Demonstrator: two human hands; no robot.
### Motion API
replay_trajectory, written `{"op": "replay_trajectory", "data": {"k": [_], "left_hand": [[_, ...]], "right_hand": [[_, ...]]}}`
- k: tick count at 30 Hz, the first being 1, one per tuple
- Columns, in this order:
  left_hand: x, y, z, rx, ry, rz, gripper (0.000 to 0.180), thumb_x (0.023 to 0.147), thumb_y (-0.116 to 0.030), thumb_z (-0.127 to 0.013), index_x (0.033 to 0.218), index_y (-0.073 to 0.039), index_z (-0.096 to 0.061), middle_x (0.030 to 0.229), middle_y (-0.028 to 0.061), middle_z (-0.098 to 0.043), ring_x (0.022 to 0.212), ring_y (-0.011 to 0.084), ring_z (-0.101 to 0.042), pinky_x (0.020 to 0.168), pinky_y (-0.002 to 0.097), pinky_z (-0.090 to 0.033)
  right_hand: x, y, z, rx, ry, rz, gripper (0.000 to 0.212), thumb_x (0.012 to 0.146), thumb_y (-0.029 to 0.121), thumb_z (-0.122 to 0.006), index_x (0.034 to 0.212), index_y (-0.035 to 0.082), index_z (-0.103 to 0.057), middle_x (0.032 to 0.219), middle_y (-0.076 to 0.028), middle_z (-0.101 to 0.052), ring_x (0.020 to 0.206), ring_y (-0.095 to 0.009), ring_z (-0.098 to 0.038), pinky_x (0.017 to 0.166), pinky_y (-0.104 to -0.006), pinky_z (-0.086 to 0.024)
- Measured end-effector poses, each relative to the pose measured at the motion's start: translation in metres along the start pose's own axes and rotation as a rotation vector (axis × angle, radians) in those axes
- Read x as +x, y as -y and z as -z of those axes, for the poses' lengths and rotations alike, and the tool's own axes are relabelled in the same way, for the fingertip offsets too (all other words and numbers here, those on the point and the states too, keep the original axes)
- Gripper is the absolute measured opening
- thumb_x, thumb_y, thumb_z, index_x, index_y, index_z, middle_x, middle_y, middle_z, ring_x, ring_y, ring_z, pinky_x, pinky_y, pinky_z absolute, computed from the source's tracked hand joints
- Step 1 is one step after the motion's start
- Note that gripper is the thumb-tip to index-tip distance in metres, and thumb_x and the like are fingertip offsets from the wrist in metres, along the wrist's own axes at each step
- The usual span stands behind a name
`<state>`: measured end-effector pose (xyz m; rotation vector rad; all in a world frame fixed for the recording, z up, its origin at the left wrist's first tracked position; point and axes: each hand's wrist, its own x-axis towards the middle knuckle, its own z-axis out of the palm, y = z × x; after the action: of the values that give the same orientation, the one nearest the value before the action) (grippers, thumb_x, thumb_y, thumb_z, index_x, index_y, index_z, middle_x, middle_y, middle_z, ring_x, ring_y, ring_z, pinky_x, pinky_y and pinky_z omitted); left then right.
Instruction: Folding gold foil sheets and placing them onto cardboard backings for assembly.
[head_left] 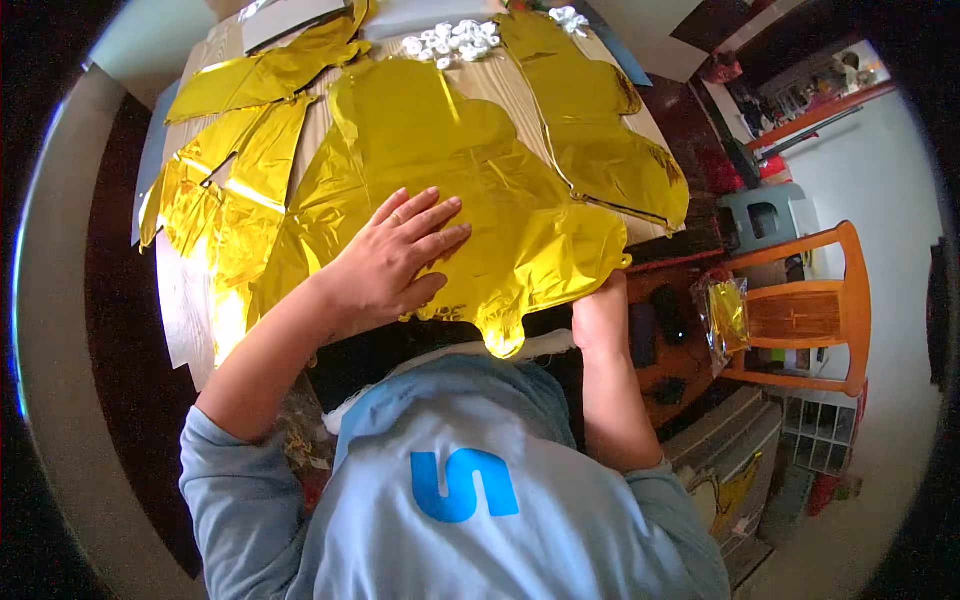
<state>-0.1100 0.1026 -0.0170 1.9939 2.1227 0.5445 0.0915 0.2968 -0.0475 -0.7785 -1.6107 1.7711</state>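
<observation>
A large flat, uninflated gold foil balloon [430, 130] spreads over the middle of the table and hangs past its near edge. On its crinkled surface my left hand [395, 250] lies palm down, fingers stretched and a little apart. At the foil's near right corner is my right hand [601, 305], its fingers hidden behind the edge, so their grip does not show. Another flat gold foil balloon [605, 140] lies to the right, with a seam line along it. More gold foil pieces [235, 160] lie overlapping on the left, shiny where light strikes them.
White coiled bundles [452, 42] are heaped at the far side of the wood-grain table [655, 140], with a few more [569, 20] to their right. A wooden chair [800, 310] stands at the right, near a clear bag of gold foil [727, 312]. Behind it is a grey-blue plastic stool [765, 215].
</observation>
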Motion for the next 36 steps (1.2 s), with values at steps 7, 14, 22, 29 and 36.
{"op": "replay_trajectory", "data": {"k": [7,14,22,29,36], "left_hand": [[0.003,-0.004,-0.008,0.038,-0.063,0.032,0.062,0.09,-0.025,-0.059,0.147,-0.008,-0.044,0.156,0.0189,-0.034,0.146,0.0402,-0.028,0.12,0.0541,-0.019],[0.003,-0.008,-0.006,0.017,-0.058,0.069,0.062,0.09,-0.026,-0.06,0.147,-0.008,-0.043,0.156,0.0199,-0.034,0.146,0.0412,-0.027,0.12,0.0534,-0.02],[-0.005,-0.006,-0.008,0.044,-0.161,0.05,0.06,0.087,-0.029,-0.067,0.139,-0.007,-0.05,0.147,0.0209,-0.043,0.14,0.0421,-0.036,0.117,0.0539,-0.026],[-0.013,-0.007,-0.011,0.03,-0.14,0.036,0.061,0.085,-0.031,-0.069,0.138,-0.007,-0.051,0.145,0.0205,-0.045,0.138,0.0428,-0.038,0.116,0.0541,-0.029],[-0.011,-0.004,-0.011,0.03,-0.136,0.034,0.061,0.085,-0.032,-0.068,0.138,-0.006,-0.051,0.144,0.0208,-0.045,0.137,0.0433,-0.039,0.116,0.0538,-0.029]], "right_hand": [[-0.013,0.004,0.003,0.34,0.019,-0.24,0.044,0.101,0.042,-0.049,0.124,0.006,-0.06,0.111,-0.007,-0.068,0.097,-0.018,-0.067,0.065,-0.0335,-0.059],[-0.015,0.015,-0.012,0.014,0.059,-0.217,0.036,0.097,0.023,-0.064,0.126,0.003,-0.059,0.109,-0.006,-0.067,0.089,-0.014,-0.067,0.062,-0.0275,-0.058],[-0.013,0.0,-0.01,-0.288,0.016,0.144,0.026,0.087,0.004,-0.071,0.111,-0.002,-0.064,0.101,-0.01,-0.07,0.091,-0.02,-0.066,0.084,-0.033,-0.052],[-0.017,-0.007,-0.007,-0.153,0.002,0.069,0.033,0.083,0.003,-0.073,0.114,-0.001,-0.064,0.105,-0.008,-0.069,0.093,-0.017,-0.066,0.084,-0.0322,-0.052],[-0.017,-0.006,-0.002,0.006,-0.016,-0.034,0.041,0.089,0.004,-0.07,0.128,-0.003,-0.058,0.122,-0.008,-0.064,0.108,-0.016,-0.062,0.092,-0.0315,-0.049]]}}
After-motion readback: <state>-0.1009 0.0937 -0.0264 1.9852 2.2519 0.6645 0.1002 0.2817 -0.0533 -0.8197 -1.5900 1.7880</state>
